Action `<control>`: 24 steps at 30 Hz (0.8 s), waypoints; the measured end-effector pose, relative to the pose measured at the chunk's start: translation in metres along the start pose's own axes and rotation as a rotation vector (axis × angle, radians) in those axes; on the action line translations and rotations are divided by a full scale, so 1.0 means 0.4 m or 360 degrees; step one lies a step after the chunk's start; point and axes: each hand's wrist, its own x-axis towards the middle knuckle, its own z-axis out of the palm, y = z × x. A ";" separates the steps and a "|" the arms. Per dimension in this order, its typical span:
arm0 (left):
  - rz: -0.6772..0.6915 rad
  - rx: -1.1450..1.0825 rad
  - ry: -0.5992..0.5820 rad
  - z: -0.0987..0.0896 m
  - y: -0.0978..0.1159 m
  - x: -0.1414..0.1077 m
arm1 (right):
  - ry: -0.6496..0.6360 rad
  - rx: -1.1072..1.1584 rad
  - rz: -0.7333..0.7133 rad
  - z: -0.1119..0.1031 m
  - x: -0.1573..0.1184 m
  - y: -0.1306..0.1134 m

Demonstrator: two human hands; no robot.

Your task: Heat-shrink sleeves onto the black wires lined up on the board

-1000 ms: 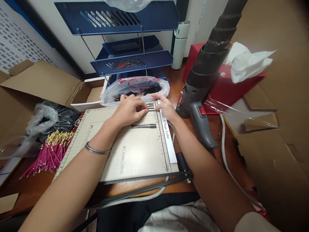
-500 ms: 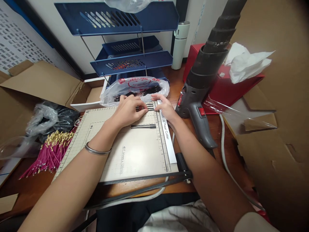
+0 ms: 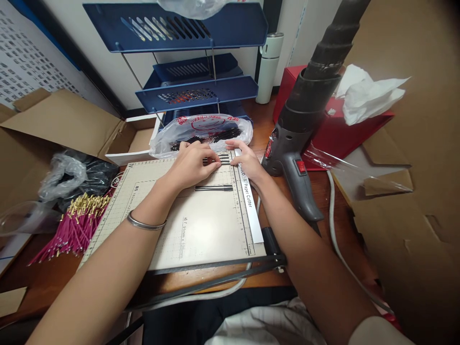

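Observation:
Both hands are over the far right part of a cream paper cutter board [image 3: 208,225]. My left hand [image 3: 194,165] has its thumb and fingers closed on thin black strips [image 3: 224,159] lying by the ruler edge. On the right, my right hand [image 3: 246,163] has its thumb at the strips' right ends, with its fingers apart over the white "Paper Cutter" strip [image 3: 249,206]. Nearer to me, a small row of black strips [image 3: 214,188] lies flat on the board. Just beyond the hands is a clear plastic bag [image 3: 201,125] with black pieces in it.
A heat gun [image 3: 294,129] stands at the right before a red box [image 3: 359,129] with tissue. Blue tray shelves [image 3: 197,93] and a pale bottle [image 3: 268,69] are behind. Magenta strands [image 3: 75,230] and a cardboard box [image 3: 68,124] lie left. The cutter arm [image 3: 215,263] crosses the near edge.

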 end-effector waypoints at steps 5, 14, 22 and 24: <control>0.0000 -0.0007 -0.0005 0.002 0.004 0.001 | -0.0001 -0.0022 -0.0002 -0.002 0.004 0.005; 0.0003 -0.0005 -0.0009 0.001 0.004 -0.001 | -0.0003 -0.0044 -0.0059 -0.002 0.006 0.007; 0.0003 -0.0011 0.0003 0.004 0.005 -0.003 | 0.0029 -0.0028 -0.0053 -0.004 0.011 0.015; 0.0014 -0.0030 0.0020 0.000 0.006 -0.004 | 0.0031 -0.0020 -0.0046 -0.004 0.010 0.013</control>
